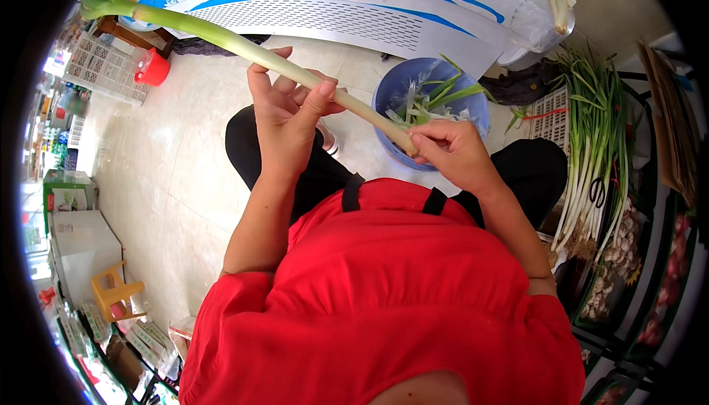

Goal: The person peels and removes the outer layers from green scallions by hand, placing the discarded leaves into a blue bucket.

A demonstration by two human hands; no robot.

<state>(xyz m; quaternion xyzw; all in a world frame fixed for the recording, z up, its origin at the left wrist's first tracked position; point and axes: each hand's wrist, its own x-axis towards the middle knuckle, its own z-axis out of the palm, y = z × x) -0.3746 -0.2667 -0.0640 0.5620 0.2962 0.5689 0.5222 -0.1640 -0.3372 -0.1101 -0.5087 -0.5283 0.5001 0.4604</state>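
Observation:
A long leek or large green onion [238, 45] slants across the view, its green end at the upper left and its root end at the centre. My left hand [288, 111] holds the pale stalk between thumb and fingers near its middle. At the root end, my right hand [451, 147] pinches the tip with thumb and fingers. Beneath that end stands a blue plastic bin [388, 86] on the floor, with green leaf scraps [448, 92] and clear plastic inside.
At the right, bunched green onions [587, 128] lie against a white plastic crate [554, 114], with black-handled scissors [597, 192] on them. Garlic bulbs [620, 244] are beside them. A white-and-blue counter [332, 17] stands ahead. A red bucket [152, 70] and yellow stool [116, 291] are at left.

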